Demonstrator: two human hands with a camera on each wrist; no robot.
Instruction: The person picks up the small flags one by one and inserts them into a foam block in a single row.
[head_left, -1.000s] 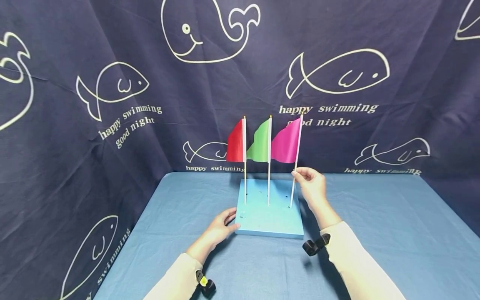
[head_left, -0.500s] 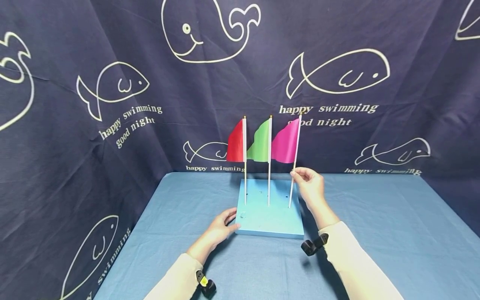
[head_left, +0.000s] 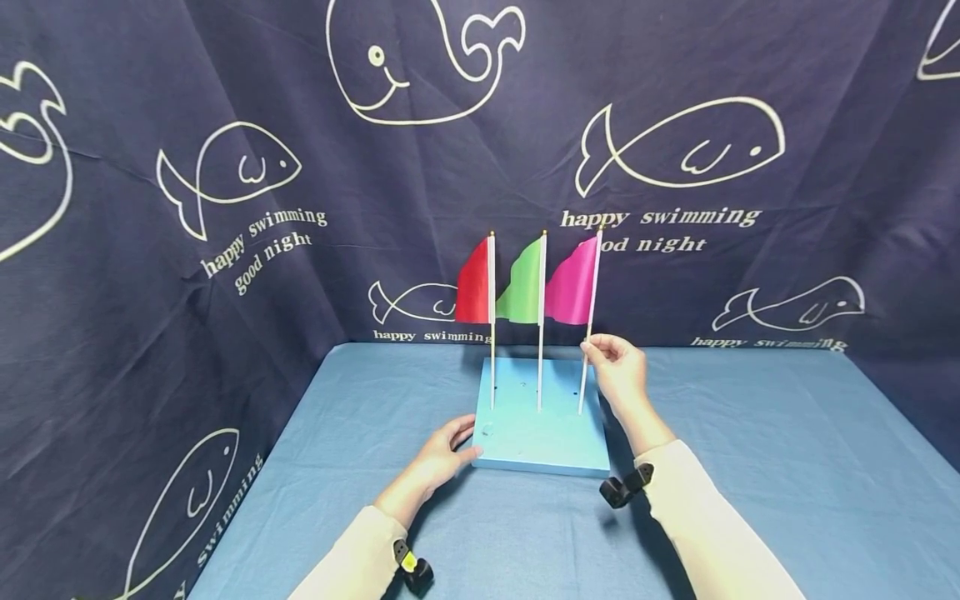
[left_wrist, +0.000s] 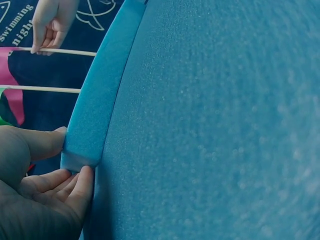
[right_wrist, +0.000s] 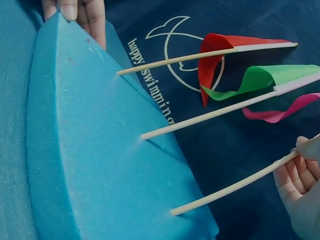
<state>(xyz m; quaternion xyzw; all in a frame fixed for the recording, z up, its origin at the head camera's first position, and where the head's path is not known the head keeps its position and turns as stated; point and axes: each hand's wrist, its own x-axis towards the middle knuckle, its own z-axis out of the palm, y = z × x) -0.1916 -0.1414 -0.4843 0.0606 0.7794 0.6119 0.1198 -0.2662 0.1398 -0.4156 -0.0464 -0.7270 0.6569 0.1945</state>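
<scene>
A light blue foam board point(head_left: 543, 442) lies on the table with three flags on thin wooden sticks standing in it. The red flag point(head_left: 474, 287) is on the left, the green flag point(head_left: 528, 287) in the middle, both upright. At the right stands the pink flag point(head_left: 572, 287), its top leaning slightly right, its stick's lower end at the board's surface. My right hand point(head_left: 621, 371) pinches that stick below the cloth between thumb and fingers. With the thumb on top and fingers along the side, my left hand point(head_left: 438, 457) grips the board's near left corner, also seen in the left wrist view.
A blue cloth point(head_left: 720, 433) covers the table. Behind and to the left hangs a dark navy curtain point(head_left: 375, 183) with white fish drawings and lettering. Small dark holes show in the board near the sticks. Each sleeved wrist carries a small black camera point(head_left: 617, 492).
My right hand has shifted slightly left with the pink flag, whose stick leans a little less. The left hand keeps its grip on the board's corner; the red and green flags stay put.
</scene>
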